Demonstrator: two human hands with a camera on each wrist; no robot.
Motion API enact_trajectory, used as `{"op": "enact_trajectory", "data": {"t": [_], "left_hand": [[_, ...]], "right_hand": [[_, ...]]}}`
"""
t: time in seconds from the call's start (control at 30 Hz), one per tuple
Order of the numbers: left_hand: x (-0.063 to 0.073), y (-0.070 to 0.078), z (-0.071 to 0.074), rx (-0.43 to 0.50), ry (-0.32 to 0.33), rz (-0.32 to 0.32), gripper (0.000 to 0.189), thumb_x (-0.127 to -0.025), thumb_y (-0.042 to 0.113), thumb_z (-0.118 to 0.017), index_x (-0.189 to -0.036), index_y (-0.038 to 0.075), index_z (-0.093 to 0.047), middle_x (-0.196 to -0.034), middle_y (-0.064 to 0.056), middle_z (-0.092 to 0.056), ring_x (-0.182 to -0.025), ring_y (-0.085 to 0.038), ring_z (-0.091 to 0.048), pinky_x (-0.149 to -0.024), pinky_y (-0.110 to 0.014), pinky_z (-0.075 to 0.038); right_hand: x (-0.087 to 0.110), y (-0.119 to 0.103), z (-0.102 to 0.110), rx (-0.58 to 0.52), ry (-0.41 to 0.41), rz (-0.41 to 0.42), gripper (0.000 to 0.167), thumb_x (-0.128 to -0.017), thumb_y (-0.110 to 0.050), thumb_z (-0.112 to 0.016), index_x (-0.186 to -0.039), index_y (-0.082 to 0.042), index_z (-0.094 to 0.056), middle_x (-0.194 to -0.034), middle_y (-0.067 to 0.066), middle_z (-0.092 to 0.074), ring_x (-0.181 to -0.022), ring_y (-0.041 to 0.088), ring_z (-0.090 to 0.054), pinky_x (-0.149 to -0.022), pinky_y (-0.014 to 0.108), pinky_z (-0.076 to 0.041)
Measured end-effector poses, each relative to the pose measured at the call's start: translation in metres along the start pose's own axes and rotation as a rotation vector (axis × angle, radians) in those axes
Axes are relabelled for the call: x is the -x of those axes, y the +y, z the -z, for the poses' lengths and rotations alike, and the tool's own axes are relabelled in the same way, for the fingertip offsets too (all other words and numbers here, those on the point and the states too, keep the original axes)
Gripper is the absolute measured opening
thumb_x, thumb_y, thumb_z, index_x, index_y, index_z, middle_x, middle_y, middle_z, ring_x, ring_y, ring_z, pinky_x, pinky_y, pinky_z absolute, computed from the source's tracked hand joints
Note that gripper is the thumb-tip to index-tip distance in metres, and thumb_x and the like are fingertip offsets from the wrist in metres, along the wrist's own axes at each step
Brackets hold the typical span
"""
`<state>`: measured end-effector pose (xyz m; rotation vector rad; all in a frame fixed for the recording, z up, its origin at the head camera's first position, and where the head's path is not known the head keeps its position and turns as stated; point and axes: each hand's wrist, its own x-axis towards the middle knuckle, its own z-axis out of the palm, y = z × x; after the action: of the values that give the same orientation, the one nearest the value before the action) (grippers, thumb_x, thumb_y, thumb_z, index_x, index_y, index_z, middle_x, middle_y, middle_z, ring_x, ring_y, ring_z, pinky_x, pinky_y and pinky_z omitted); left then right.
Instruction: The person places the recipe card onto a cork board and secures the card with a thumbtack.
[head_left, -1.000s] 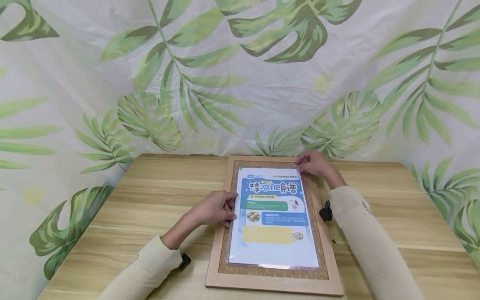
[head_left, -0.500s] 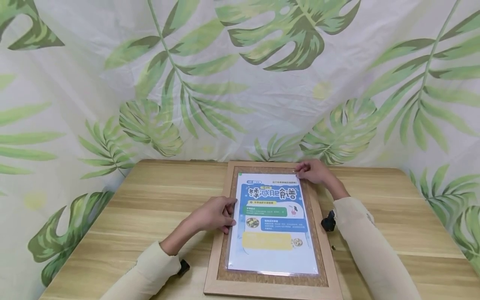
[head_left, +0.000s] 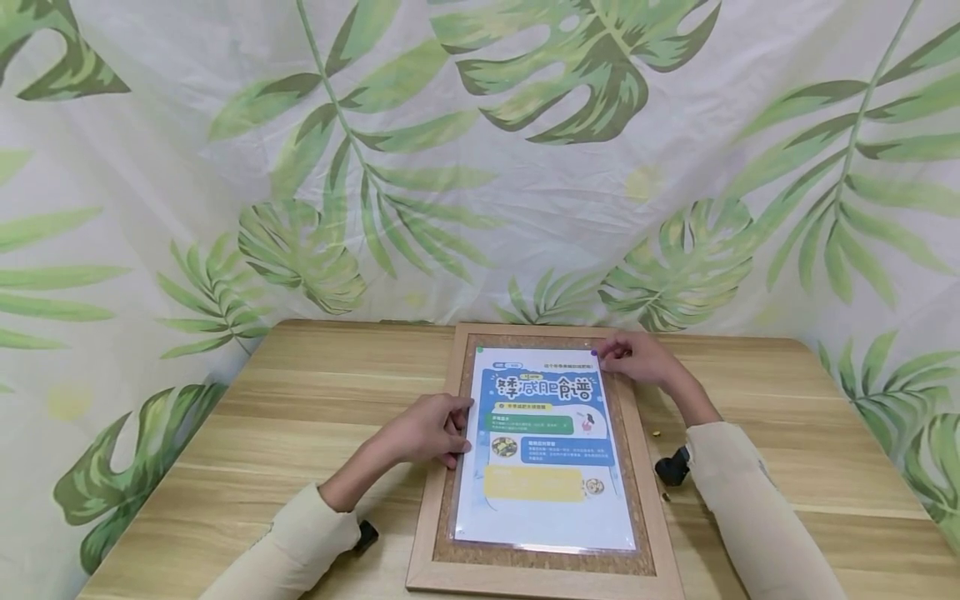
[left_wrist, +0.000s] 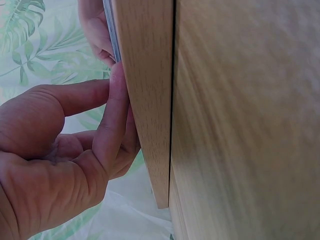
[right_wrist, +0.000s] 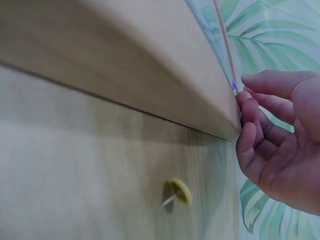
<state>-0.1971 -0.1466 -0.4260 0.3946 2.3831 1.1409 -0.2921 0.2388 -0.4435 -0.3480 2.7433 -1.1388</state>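
Note:
A laminated poster [head_left: 543,525] with blue, green and yellow printed blocks lies on a wood-framed cork board [head_left: 543,557]. At its top left corner sits a green pushpin [head_left: 480,350], and a purple pushpin [head_left: 594,353] stands at the top right corner. My left hand [head_left: 427,429] rests its thumb and fingertips on the poster's left edge, spaced apart. Just right of the purple pushpin, my right hand [head_left: 637,358] has its bent fingers over the frame's top right corner. In the right wrist view the thumb tip is close to the purple pushpin [right_wrist: 234,85].
On the wooden table [head_left: 322,367], right of the frame, lies a yellow thumbtack [right_wrist: 180,191], with a small dark piece [head_left: 666,497] nearer me. A leaf-print cloth [head_left: 420,208] hangs behind the table. Each wrist carries a black camera.
My right hand has drawn slightly right, away from the poster's corner, and the purple pushpin now shows there. The yellow thumbtack has come into sight. My left hand stays at the edge.

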Motion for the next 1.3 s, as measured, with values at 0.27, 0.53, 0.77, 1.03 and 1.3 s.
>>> {"op": "enact_trajectory", "data": {"t": [0.27,0.53,0.77,1.03,1.3], "left_hand": [[0.001,-0.001,0.0,0.002,-0.005,-0.006,0.071,-0.092,-0.011,-0.076,-0.156,-0.01,-0.046,-0.097,-0.014,-0.061,-0.068,-0.019,-0.069,-0.059,-0.032,-0.068],[0.001,0.001,0.001,0.003,0.0,-0.005,0.07,-0.093,-0.011,-0.076,-0.156,-0.011,-0.046,-0.097,-0.014,-0.061,-0.068,-0.019,-0.069,-0.06,-0.032,-0.068],[0.001,0.002,0.0,-0.01,0.007,-0.005,0.07,-0.092,-0.01,-0.077,-0.156,-0.01,-0.047,-0.096,-0.014,-0.061,-0.067,-0.018,-0.069,-0.059,-0.031,-0.068],[0.0,0.001,0.0,-0.015,0.003,-0.008,0.072,-0.092,-0.01,-0.076,-0.157,-0.01,-0.045,-0.097,-0.014,-0.061,-0.067,-0.019,-0.069,-0.059,-0.03,-0.067],[0.0,0.0,0.0,-0.011,0.004,-0.012,0.072,-0.092,-0.01,-0.076,-0.157,-0.011,-0.045,-0.097,-0.014,-0.061,-0.067,-0.019,-0.069,-0.059,-0.031,-0.068]], "right_hand": [[0.025,-0.003,0.003,0.0,-0.046,0.056,0.024,-0.1,-0.011,-0.073,-0.121,0.001,-0.074,-0.106,0.014,-0.072,-0.092,0.022,-0.06,-0.073,0.025,-0.052],[0.046,-0.004,0.008,-0.024,-0.088,0.066,0.027,-0.099,-0.013,-0.076,-0.122,0.001,-0.074,-0.105,0.012,-0.073,-0.092,0.02,-0.062,-0.073,0.023,-0.054],[0.056,-0.002,0.011,0.019,-0.097,0.096,0.028,-0.096,-0.012,-0.08,-0.12,0.0,-0.074,-0.102,0.009,-0.073,-0.092,0.019,-0.063,-0.076,0.024,-0.055],[0.071,0.004,0.012,0.056,-0.088,0.1,0.02,-0.097,-0.012,-0.078,-0.114,-0.002,-0.073,-0.1,0.008,-0.073,-0.09,0.016,-0.064,-0.076,0.022,-0.056],[0.085,0.011,0.016,0.109,-0.109,0.093,0.017,-0.093,-0.009,-0.08,-0.106,-0.002,-0.072,-0.095,0.005,-0.072,-0.088,0.016,-0.064,-0.074,0.022,-0.058]]}}
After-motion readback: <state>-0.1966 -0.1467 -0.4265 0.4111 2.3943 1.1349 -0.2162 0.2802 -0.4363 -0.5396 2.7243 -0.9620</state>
